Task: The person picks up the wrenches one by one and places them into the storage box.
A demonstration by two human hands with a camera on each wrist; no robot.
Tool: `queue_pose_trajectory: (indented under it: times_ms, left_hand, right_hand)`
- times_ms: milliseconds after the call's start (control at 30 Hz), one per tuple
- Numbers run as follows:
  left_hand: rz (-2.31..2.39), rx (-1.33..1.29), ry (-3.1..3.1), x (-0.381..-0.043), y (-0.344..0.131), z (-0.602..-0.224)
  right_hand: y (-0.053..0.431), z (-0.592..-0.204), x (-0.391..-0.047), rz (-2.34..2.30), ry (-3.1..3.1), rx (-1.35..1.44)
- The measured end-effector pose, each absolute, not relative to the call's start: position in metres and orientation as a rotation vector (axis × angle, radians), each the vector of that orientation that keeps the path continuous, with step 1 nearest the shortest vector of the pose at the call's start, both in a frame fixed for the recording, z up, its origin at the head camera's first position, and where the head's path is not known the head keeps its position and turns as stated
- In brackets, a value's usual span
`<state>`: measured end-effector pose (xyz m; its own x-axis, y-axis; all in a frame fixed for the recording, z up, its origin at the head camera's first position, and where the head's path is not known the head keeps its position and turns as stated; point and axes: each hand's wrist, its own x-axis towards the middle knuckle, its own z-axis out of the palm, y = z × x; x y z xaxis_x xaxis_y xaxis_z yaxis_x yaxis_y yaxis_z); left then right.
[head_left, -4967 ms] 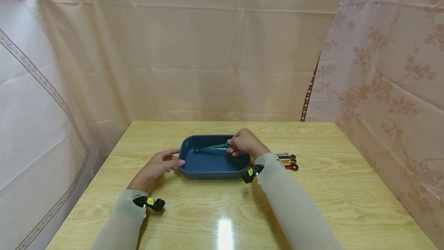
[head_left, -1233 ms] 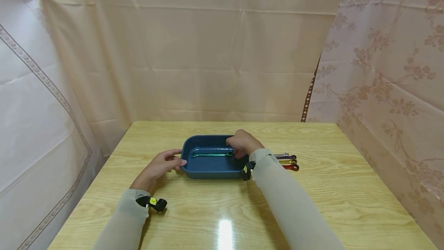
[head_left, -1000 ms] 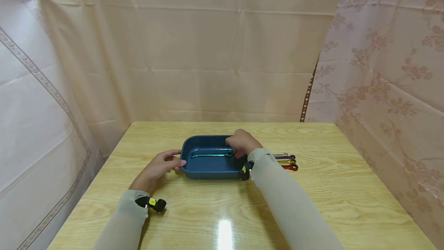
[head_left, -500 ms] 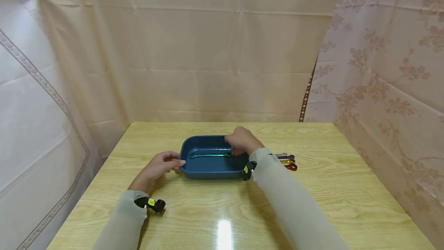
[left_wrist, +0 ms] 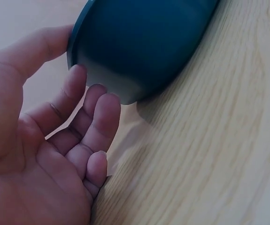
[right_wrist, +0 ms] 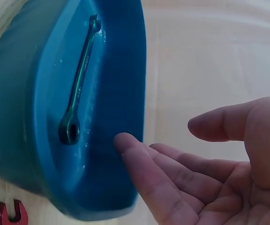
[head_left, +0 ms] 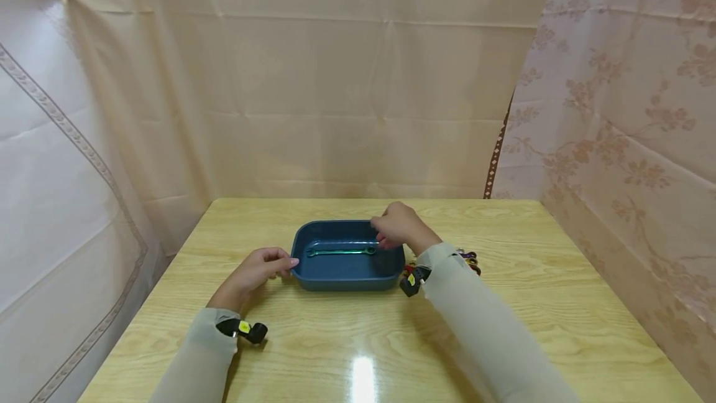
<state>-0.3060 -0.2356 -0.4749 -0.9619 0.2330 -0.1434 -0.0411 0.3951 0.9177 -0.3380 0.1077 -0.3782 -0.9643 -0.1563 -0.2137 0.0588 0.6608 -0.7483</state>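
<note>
A green combination wrench [head_left: 341, 252] lies flat on the floor of a blue rectangular tray [head_left: 347, 283]. My left hand [head_left: 258, 271] is at the tray's left end. Its thumb and index finger pinch the rim there, while the other fingers [left_wrist: 104, 122] hang loosely curled below, apart from the wall. Over the tray's far right corner hovers my right hand [head_left: 401, 227], holding nothing. In the right wrist view, its thumb [right_wrist: 219, 124] and fingers [right_wrist: 156, 187] are well apart, and the wrench [right_wrist: 81, 84] lies clear of them.
Several coloured wrenches [head_left: 472, 259] lie on the wooden table [head_left: 313, 341] right of the tray, partly hidden by the right sleeve. A red open wrench end [right_wrist: 13, 214] shows beside the tray in the right wrist view. Pale curtains [head_left: 347, 111] stand behind the table.
Five seconds ago my right hand held the green wrench at a tilt inside the tray; now it lies flat, released. My right hand has since risen and moved right. The left hand stays put.
</note>
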Motion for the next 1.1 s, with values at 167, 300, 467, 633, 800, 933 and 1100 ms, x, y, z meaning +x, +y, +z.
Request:
queue_pose_trajectory:
  times_ms: [167, 300, 467, 633, 800, 933, 1100]
  left_hand:
    - [1.591, 0.161, 2.415, -0.306, -0.239, -0.48]
    - [1.573, 0.134, 2.43, -0.305, -0.238, -0.479]
    - [1.557, 0.129, 2.425, -0.305, -0.236, -0.477]
    - [1.55, 0.114, 2.423, -0.305, -0.236, -0.476]
    - [1.549, 0.114, 2.434, -0.305, -0.236, -0.476]
    - [1.552, 0.121, 2.433, -0.306, -0.237, -0.477]
    - [1.553, 0.146, 2.435, -0.306, -0.236, -0.478]
  right_hand:
    - [0.113, -0.376, -0.337, -1.19, 2.627, -0.107]
    - [0.117, -0.375, -0.336, -1.208, 2.629, -0.134]
    - [0.122, -0.375, -0.331, -1.25, 2.615, -0.136]
    - [0.126, -0.372, -0.322, -1.314, 2.572, -0.15]
    - [0.132, -0.369, -0.313, -1.353, 2.577, -0.157]
    - [0.141, -0.369, -0.309, -1.402, 2.558, -0.156]
    - [0.157, -0.372, -0.305, -1.447, 2.554, -0.169]
